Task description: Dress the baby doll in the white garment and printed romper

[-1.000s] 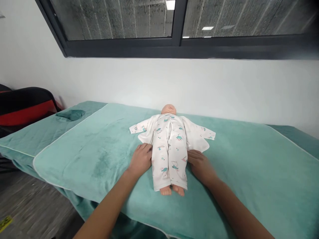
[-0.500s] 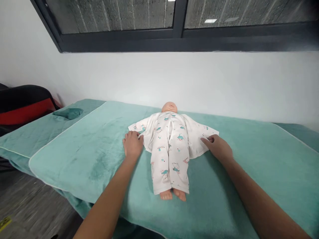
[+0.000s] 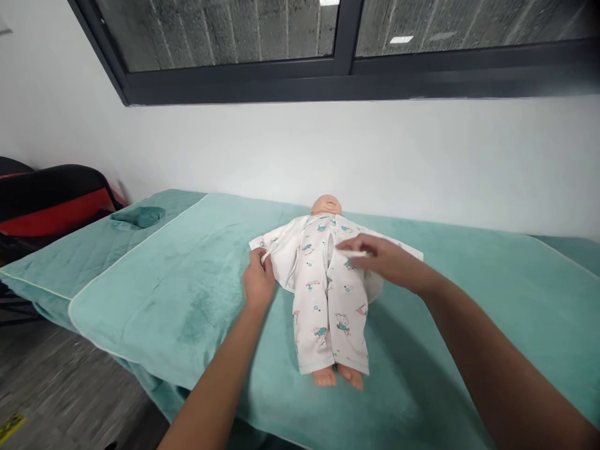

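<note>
A baby doll [image 3: 327,204] lies on its back, head toward the wall and bare feet toward me. It wears white printed pants [image 3: 313,325] and a white printed shirt [image 3: 284,253] with both sleeves spread out and the front open. My left hand [image 3: 259,281] is closed on the edge of the left front panel, beside the sleeve. Over the doll's middle, my right hand [image 3: 377,257] pinches the edge of the right front panel, lifted and folded inward. That hand hides part of the doll's torso and the right sleeve.
A teal padded cover [image 3: 187,269] with pale piping lies over the bed beneath the doll. At its left end is a dark teal hollow [image 3: 138,217]. A black and red chair [image 3: 56,206] stands at the far left. Behind are a white wall [image 3: 262,150] and a dark-framed window [image 3: 234,84].
My right hand has moved left and up from the doll's right side, carrying the shirt panel over the torso. My left hand stays at the left panel. The view has shifted slightly.
</note>
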Demonstrator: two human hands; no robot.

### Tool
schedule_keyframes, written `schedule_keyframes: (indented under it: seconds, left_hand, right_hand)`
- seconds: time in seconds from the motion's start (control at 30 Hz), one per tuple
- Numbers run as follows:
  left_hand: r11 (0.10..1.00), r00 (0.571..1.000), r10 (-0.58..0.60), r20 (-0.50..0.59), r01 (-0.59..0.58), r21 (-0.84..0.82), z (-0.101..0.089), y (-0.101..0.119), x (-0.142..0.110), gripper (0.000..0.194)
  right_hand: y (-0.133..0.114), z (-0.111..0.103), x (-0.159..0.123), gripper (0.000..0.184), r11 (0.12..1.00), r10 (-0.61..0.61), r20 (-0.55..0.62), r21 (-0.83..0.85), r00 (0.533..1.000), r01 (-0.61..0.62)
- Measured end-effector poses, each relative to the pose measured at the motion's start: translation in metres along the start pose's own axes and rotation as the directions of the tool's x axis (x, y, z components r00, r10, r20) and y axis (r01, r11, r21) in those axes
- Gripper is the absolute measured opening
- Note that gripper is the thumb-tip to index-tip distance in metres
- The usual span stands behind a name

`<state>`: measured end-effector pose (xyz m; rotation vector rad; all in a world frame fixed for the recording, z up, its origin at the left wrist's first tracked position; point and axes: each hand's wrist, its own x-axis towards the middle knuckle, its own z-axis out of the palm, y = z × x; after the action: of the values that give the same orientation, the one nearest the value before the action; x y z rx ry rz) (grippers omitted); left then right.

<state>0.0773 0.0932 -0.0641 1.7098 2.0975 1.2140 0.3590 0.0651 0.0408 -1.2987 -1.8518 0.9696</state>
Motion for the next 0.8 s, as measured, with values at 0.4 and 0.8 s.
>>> schedule_keyframes:
  seconds: [0.4, 0.8]
  left_hand:
    - [0.999, 0.999, 0.035, -0.024, -0.036, -0.037, 0.001, -0.003, -0.003, 0.03]
    - [0.976, 0.974, 0.186, -0.133, -0.199, -0.093, 0.008, -0.01, -0.009, 0.028]
  right_hand:
    - [-0.002, 0.037, 0.076, 0.024, 0.947, -0.125, -0.227, -0.317, 0.966, 0.048]
    - [-0.005, 0.063, 0.189, 0.033, 0.508, 0.098, 0.016, -0.861, 0.995, -0.036]
